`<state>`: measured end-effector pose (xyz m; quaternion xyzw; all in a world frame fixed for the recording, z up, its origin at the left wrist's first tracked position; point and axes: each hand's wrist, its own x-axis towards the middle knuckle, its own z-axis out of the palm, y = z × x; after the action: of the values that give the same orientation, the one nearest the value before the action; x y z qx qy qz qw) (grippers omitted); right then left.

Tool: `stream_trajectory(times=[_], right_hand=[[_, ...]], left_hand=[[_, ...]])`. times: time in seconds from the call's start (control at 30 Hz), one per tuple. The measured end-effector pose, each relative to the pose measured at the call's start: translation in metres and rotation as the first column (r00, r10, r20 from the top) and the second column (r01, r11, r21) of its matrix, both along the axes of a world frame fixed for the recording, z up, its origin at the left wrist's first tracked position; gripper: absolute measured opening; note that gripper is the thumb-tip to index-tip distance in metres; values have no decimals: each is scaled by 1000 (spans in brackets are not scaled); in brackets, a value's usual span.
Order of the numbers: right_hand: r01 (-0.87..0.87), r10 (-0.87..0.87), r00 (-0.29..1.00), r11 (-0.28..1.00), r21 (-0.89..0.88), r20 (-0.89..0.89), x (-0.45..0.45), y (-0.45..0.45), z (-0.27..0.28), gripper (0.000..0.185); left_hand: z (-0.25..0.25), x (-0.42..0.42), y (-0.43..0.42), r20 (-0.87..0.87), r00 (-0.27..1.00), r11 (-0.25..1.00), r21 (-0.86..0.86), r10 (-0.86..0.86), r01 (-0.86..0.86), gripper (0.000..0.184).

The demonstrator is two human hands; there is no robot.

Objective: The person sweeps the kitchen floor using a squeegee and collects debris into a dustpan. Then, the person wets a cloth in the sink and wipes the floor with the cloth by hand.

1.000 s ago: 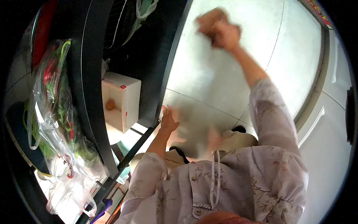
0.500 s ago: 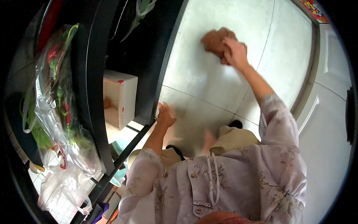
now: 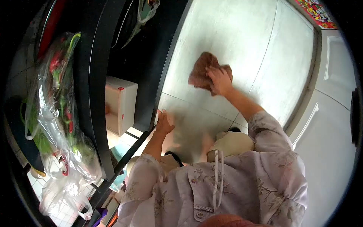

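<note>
A crumpled brown cloth [image 3: 201, 72] lies against the pale tiled floor [image 3: 230, 30]. My right hand [image 3: 219, 80] presses on its right part, fingers over the fabric. Close to the edge of the black shelf unit [image 3: 160, 83], my left hand [image 3: 163, 123] has its fingers apart and holds nothing; whether it touches the edge I cannot tell.
On the left, clear plastic bags [image 3: 56, 113] hold red and green peppers and other greens. A white box [image 3: 128, 106] sits low in the shelf unit. White panelled doors [image 3: 321, 121] run along the right, with a colourful printed sheet [image 3: 315, 13] at the top.
My right hand has drawn the brown cloth leftward and nearer to me, and the cloth is more spread out. My left hand stays beside the shelf edge.
</note>
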<state>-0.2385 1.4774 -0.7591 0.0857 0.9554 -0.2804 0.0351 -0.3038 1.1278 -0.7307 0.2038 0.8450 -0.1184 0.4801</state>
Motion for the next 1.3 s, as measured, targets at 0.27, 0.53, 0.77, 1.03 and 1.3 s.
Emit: stream_trajectory(times=[0.27,0.53,0.77,1.03,1.3], right_hand=[[96,-92,994,993,-65,51,120,-21,25,43],[329,-328,944,932,152,-36,84,28,21,58],[433,-412,901,863,260,-135,31,74,6,62],[455,-459,887,844,285,-57,30,75,5,63],[449,-440,893,877,173,-92,34,81,2,62]], left_hand=[[0,2,6,-2,1000,1000,-20,-20,20,107],[6,8,14,8,994,993,-36,112,-112,108],[18,-6,27,-11,997,996,-17,82,-82,94],[43,-62,251,-302,947,768,579,-107,272,46],[12,-104,386,-312,933,847,434,-178,306,58]])
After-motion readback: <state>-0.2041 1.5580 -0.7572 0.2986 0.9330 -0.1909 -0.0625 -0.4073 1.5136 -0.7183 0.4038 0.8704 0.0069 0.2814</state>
